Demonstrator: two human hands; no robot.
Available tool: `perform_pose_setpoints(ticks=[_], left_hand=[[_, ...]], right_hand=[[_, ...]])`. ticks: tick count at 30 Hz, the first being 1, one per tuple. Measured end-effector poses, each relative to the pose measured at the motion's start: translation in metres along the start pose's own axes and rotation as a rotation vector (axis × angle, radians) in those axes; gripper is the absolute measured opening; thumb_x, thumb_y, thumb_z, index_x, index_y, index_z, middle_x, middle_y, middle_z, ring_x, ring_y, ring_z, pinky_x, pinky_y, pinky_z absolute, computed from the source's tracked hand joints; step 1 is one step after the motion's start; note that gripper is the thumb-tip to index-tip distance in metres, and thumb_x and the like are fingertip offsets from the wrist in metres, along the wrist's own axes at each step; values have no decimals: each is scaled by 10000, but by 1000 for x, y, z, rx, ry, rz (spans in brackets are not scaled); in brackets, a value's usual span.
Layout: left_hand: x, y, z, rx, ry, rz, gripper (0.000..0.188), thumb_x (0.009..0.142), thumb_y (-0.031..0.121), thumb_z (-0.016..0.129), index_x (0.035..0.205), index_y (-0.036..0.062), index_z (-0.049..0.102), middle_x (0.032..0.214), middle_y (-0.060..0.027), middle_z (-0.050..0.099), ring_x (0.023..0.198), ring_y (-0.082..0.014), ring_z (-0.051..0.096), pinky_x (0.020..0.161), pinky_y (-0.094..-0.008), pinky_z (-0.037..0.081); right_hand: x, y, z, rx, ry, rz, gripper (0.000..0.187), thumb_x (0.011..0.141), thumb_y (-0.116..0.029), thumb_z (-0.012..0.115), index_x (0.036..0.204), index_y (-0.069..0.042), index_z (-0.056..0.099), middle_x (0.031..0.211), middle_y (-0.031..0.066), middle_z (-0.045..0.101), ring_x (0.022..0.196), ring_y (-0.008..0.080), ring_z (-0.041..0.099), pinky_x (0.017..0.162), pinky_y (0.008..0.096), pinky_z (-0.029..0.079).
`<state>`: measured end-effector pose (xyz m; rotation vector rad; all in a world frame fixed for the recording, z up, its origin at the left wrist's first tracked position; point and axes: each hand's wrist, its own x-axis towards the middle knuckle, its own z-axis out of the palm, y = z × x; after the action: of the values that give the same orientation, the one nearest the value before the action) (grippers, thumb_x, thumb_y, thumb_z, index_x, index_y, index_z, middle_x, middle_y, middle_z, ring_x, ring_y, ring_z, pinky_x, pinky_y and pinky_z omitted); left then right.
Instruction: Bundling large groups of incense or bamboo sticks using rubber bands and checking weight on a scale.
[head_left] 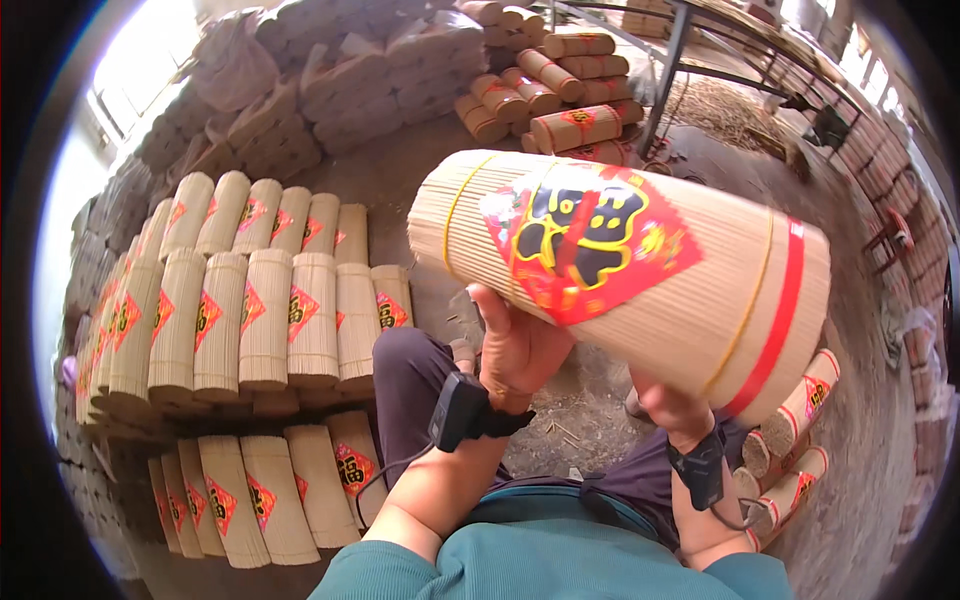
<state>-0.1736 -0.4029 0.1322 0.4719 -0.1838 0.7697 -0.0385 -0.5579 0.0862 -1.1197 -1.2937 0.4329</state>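
A thick round bundle of thin tan sticks [720, 240] is raised in front of me, lying sideways with its right end lower. Yellow bands circle it near both ends, and a red strip runs round its right end. A red diamond label [655, 235] with a black and yellow figure covers its middle. My left hand [525, 345] supports the underside left of centre, its thumb up along the near side. Farther right, my right hand [672, 405] grips the bundle from below, with most of its fingers hidden behind it. Dark devices on straps are on both wrists.
Rows of similar upright bundles [265, 315] stand at the left, with more [245, 490] nearer me. Others lie beside my right leg [785, 490] and in a pile [578, 128] at the back. Wrapped stacks [375, 95] line the far left; a metal frame [665, 75] stands far right.
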Motion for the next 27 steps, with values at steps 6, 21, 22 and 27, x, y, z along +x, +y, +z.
perform_pose_setpoints(ticks=[6,21,22,27], left_hand=[[-6,32,-61,-351,187,-221,806,783,684,571,1291,63,496,1251,-147,578,1106,-304,579,919,-487,493],[-4,-4,-151,292,382,-707,758,843,586,571,1329,21,434,1274,-138,563,1146,-257,560,993,-415,447],[-5,-5,-158,322,412,-757,742,839,568,590,1316,17,445,1259,-133,574,1135,-249,567,991,-410,448],[-16,-16,-195,284,561,-777,607,841,481,653,1248,52,519,1202,-96,616,1083,-211,595,966,-397,459]], right_hand=[[34,6,-50,438,-117,636,755,906,-385,594,1466,-69,198,1467,169,320,1319,280,383,1060,446,360],[10,117,8,1090,-171,1015,916,732,-600,689,1367,-28,358,1261,127,571,1100,196,597,925,361,511],[9,122,11,1057,-140,1007,899,745,-576,700,1367,-29,352,1252,126,574,1088,195,602,918,358,515],[7,154,17,871,-92,987,949,724,-538,750,1378,-18,300,1217,124,570,1058,170,599,883,328,525]])
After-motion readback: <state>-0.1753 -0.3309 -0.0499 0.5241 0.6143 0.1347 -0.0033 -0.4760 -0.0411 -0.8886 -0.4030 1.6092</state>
